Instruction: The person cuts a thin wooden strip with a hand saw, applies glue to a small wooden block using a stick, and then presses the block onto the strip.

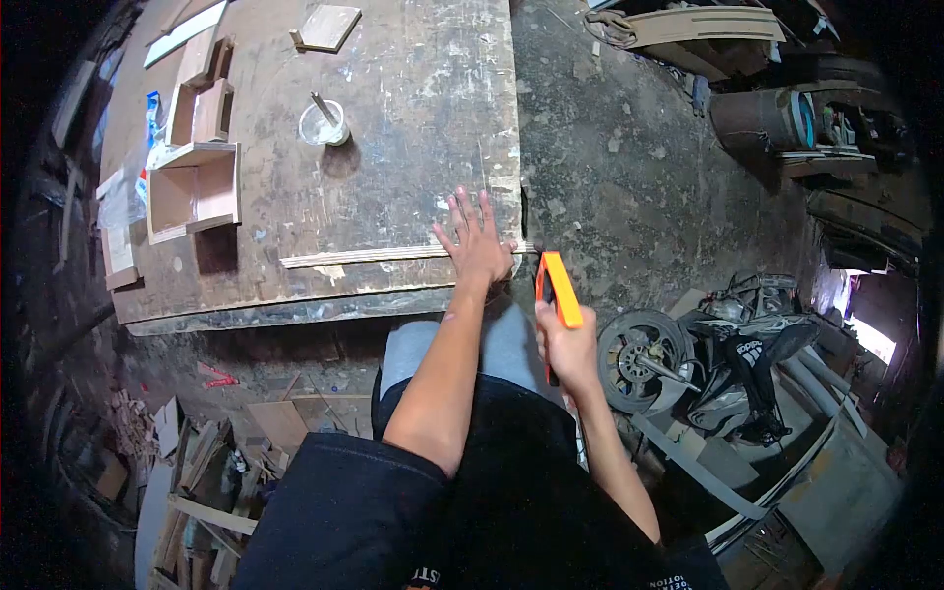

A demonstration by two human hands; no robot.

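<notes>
My left hand point(477, 251) lies flat with spread fingers over a thin wooden strip point(374, 256), pressing it against the worktable point(413, 118). The strip runs along the near edge, and its right end sticks out slightly past the table's right side. Just beyond that end, my right hand point(570, 349) is closed round an orange hacksaw point(563, 290). The saw's front is right at the strip's end; its blade is mostly hidden from above.
On the table stand a white tub point(324, 123) with a stick in it, open wooden boxes point(195, 192) and a small board point(329, 28). A motorbike wheel point(644, 362) is on the floor to the right. Wood scraps point(202, 492) lie at lower left.
</notes>
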